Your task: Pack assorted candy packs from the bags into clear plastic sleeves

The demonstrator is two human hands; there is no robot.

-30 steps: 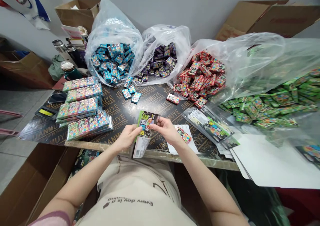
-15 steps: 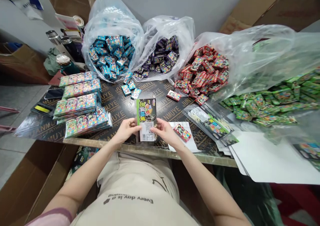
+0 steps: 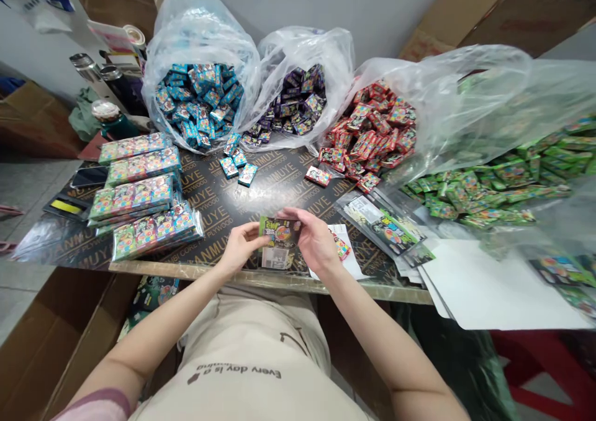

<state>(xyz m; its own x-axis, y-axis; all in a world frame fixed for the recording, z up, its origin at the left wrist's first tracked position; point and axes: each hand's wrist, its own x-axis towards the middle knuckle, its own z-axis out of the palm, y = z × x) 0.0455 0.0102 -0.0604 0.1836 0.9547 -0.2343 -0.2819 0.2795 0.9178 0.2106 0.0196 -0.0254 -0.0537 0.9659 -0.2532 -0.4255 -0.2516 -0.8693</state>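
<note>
A black and green printed plastic packet with a pale label is held low above the front of the table, tilted away from me. My left hand pinches its left edge, thumb on the front face. At the upper right, my right hand curves round the packet, its fingers reaching over the top edge; its thumb is hard to make out. Just right of that hand lies a white paper with a small red candy box on it, partly covered by the hand.
Clear bags hold blue boxes, purple boxes, red boxes and green packs. Stacked wrapped packs stand at left. More flat packets and white sheets lie at right. Loose blue boxes sit mid-table.
The packet has tipped back, so it looks shorter. My right hand has moved from its lower right side up to its top edge; my left hand has shifted slightly up the left side.
</note>
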